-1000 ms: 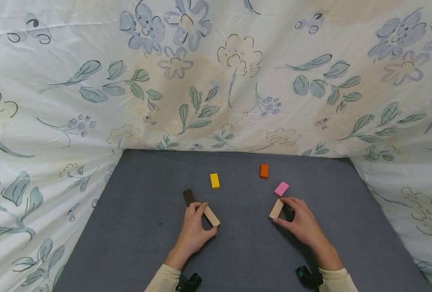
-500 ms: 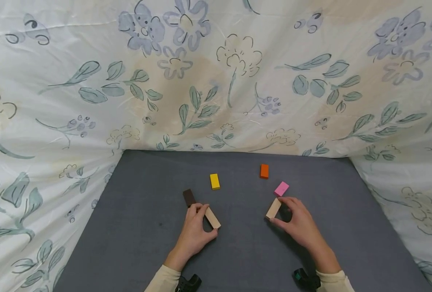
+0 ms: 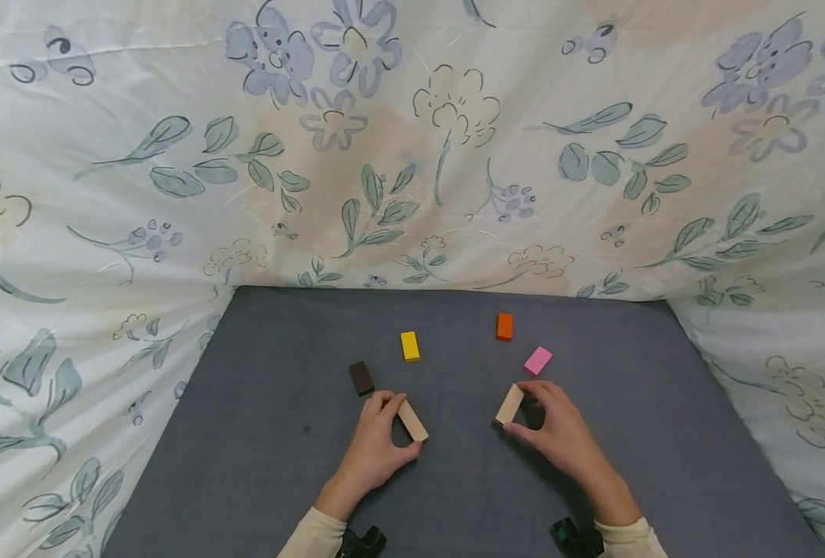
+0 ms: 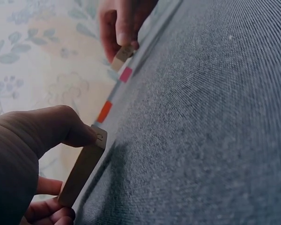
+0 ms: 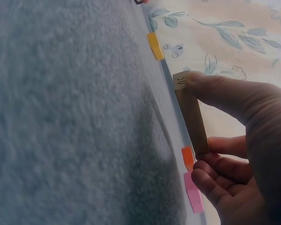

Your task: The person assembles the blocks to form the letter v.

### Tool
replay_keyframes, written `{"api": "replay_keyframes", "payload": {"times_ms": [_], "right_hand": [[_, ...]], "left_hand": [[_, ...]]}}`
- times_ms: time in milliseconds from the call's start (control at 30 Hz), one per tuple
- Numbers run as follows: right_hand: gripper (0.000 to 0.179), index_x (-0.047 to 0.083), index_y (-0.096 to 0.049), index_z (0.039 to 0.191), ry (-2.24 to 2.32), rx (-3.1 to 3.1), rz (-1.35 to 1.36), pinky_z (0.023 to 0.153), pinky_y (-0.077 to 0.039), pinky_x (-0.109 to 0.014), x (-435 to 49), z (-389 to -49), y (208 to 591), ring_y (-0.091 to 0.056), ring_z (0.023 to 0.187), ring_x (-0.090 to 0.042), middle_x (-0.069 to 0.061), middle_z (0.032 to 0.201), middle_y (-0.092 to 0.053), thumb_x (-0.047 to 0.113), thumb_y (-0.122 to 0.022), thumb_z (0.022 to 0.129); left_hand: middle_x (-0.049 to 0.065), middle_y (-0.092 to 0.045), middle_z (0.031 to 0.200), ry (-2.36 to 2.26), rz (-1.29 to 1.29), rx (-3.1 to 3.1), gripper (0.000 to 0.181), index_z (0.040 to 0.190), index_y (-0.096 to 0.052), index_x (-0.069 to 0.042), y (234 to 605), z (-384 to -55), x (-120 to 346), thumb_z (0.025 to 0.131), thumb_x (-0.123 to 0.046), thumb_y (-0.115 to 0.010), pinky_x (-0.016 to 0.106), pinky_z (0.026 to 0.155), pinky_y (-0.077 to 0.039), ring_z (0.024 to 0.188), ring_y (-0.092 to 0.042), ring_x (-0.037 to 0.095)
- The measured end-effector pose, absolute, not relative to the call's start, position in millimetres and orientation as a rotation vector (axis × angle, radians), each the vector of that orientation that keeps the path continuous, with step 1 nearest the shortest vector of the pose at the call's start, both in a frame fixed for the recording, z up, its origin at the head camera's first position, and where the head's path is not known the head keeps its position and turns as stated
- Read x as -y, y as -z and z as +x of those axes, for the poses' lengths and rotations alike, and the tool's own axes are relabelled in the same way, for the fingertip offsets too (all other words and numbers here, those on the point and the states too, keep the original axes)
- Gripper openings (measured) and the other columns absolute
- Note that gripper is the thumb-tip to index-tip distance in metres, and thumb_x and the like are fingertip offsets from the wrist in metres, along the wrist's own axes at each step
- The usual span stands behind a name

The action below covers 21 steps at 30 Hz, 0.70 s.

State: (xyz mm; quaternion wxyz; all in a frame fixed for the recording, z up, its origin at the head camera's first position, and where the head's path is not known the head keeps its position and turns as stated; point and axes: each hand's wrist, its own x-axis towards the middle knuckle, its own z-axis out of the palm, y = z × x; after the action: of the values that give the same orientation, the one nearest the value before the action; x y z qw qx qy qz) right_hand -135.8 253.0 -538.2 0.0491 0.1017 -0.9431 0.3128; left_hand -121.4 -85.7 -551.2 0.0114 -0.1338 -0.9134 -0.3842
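My left hand (image 3: 372, 453) pinches a pale wooden block (image 3: 413, 422) by its two short ends, thumb at the near end. A dark brown block (image 3: 361, 378) lies just beyond those fingers. On the other side, my right hand (image 3: 564, 434) grips a second pale wooden block (image 3: 509, 404) the same way, end to end between thumb and fingers. The two blocks slant toward each other with a gap between them. Dark marks show on the thumb end of the left block (image 4: 82, 168) in the left wrist view; the right wrist view shows a printed number on the right block (image 5: 192, 117).
A yellow block (image 3: 410, 346), an orange block (image 3: 504, 327) and a pink block (image 3: 537, 361) lie farther back on the grey cloth (image 3: 245, 449). Behind and at both sides hangs a flowered white curtain (image 3: 384, 209). Each wrist wears a black camera (image 3: 362, 542).
My right hand has moved left with its pale block, away from the pink one. The left hand has shifted slightly right and nearer, uncovering more of the dark brown block.
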Motion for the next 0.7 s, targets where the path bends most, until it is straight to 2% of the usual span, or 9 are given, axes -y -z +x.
{"api": "replay_keyframes", "payload": {"times_ms": [500,700], "right_hand": [[0.069,0.004,-0.069,0.137,-0.956,2.842,0.370,0.094,-0.054,-0.055,-242,-137,536,-0.063,0.112,-0.029,-0.011,0.131,-0.067,0.030,-0.099,0.081],[0.070,0.004,-0.070,0.135,-0.957,2.825,0.396,0.093,-0.055,-0.055,-237,-136,533,-0.064,0.111,-0.028,-0.010,0.127,-0.068,0.031,-0.101,0.079]], "left_hand": [[0.015,-0.053,0.136,1.181,-0.476,2.837,0.074,0.149,-0.059,0.005,541,-126,75,0.087,-0.019,-0.091,0.050,0.097,-0.052,0.119,-0.051,0.028],[0.014,-0.053,0.135,1.164,-0.492,2.876,0.075,0.149,-0.059,0.005,541,-127,71,0.087,-0.021,-0.092,0.049,0.095,-0.052,0.115,-0.051,0.026]]}}
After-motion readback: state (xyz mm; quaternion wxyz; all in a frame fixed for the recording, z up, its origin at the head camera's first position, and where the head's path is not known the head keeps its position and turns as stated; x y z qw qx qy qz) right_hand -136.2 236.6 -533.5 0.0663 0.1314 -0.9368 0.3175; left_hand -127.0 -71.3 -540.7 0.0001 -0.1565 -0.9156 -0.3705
